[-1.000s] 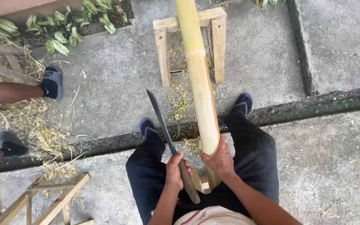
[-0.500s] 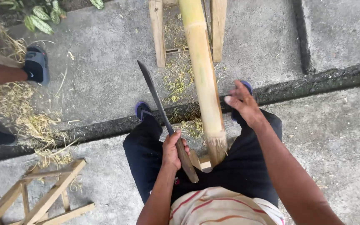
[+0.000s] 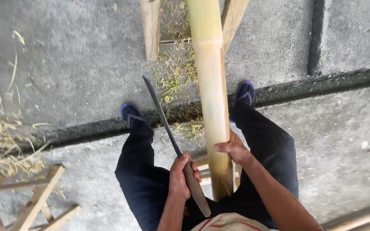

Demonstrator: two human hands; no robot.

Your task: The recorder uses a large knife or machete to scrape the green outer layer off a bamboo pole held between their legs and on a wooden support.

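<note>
The left hand (image 3: 180, 177) is wrapped tight around the wooden handle of a long knife (image 3: 168, 128), fingers fully closed, with the dark blade pointing up and away over the left knee. The right hand (image 3: 234, 149) curls around the near part of a thick yellow-green bamboo pole (image 3: 210, 85), fingers closed over its right side and the thumb across the front. The pole runs from between the person's legs, away over a dark gutter (image 3: 322, 83) in the concrete floor (image 3: 65, 64), and its far part rests on a small wooden stand (image 3: 150, 30). Its cut near end sits on a low wooden frame between the knees, partly hidden by the legs.

As I judge it, the step in hand is working the blade along the pole's skin. To do it well, the right hand should keep the pole from rolling and stay below or behind the line of the cut, never ahead of the edge. The blade is best laid at a shallow angle to the pole, so it shaves rather than bites, and drawn away from the body and clear of both knees. Feet in blue sandals (image 3: 245, 92) stand close on either side of the pole, so strokes should stop short of them. Green shavings (image 3: 174, 70) lie on the floor under the pole, and a second wooden frame (image 3: 35, 201) lies to the left, well apart
</note>
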